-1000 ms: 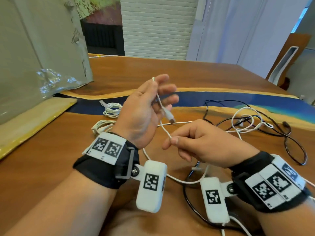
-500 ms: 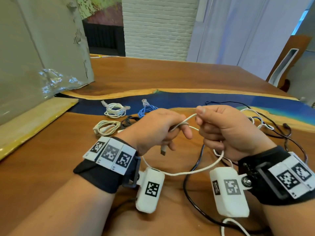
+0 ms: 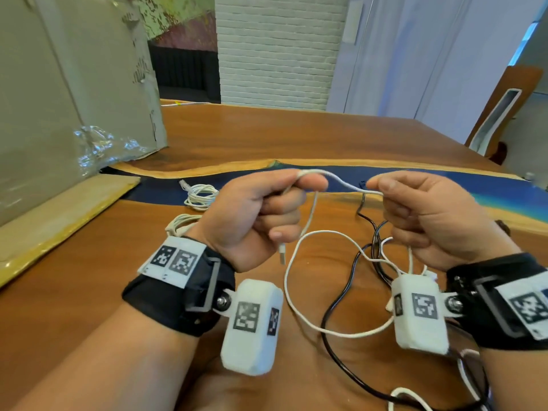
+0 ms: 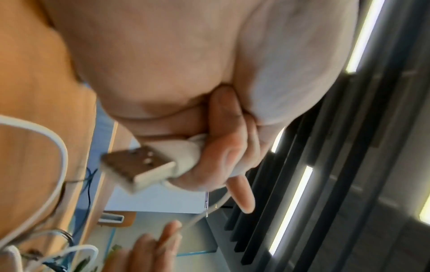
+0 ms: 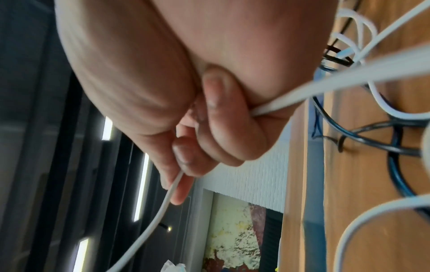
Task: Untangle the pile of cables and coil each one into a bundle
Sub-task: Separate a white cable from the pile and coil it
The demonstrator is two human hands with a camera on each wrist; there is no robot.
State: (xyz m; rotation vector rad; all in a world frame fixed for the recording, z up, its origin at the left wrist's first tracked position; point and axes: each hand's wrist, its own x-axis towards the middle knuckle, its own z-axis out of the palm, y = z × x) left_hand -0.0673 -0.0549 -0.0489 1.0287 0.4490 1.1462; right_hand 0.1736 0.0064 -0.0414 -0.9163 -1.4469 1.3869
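Both hands are raised above the wooden table (image 3: 296,137) with one white USB cable (image 3: 344,182) strung between them. My left hand (image 3: 261,215) grips the cable in a fist, and its metal USB plug (image 3: 282,256) (image 4: 137,169) hangs out below the fingers. My right hand (image 3: 427,215) pinches the same cable (image 5: 163,206) between thumb and forefinger, and the slack runs out below its palm. The rest of the white cable loops down onto the table (image 3: 296,292) among loose black cables (image 3: 335,307).
Two coiled white bundles (image 3: 201,197) (image 3: 181,223) lie on the table behind my left wrist. A large cardboard box (image 3: 68,99) stands at the left. A wooden chair (image 3: 510,105) is at the far right.
Both hands have risen and moved apart, so the white cable now spans between them. The left hand's loop has tightened and the plug hangs lower out of its fist.
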